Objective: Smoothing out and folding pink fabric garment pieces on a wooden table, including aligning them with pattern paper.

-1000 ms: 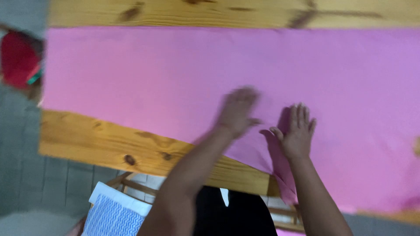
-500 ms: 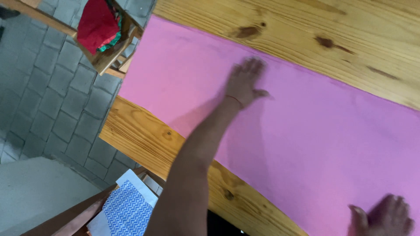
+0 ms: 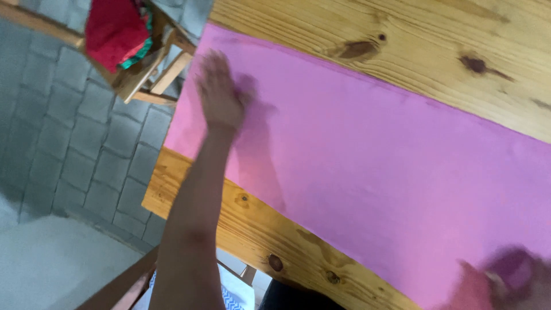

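Note:
A long pink cloth lies flat along a wooden table. My left hand rests palm down, fingers spread, on the cloth near its left end, blurred by motion. Down in the lower right corner, my right hand also lies on the cloth, blurred and partly cut off by the frame edge. Neither hand holds anything.
A wooden chair with red cloth piled on it stands beyond the table's left end, on grey paving. A second chair frame and a blue-patterned white fabric sit below the table's near edge.
My left hand has slid leftward along the pink cloth toward its end. My right hand has stayed on the cloth to the right, and the view has shifted left.

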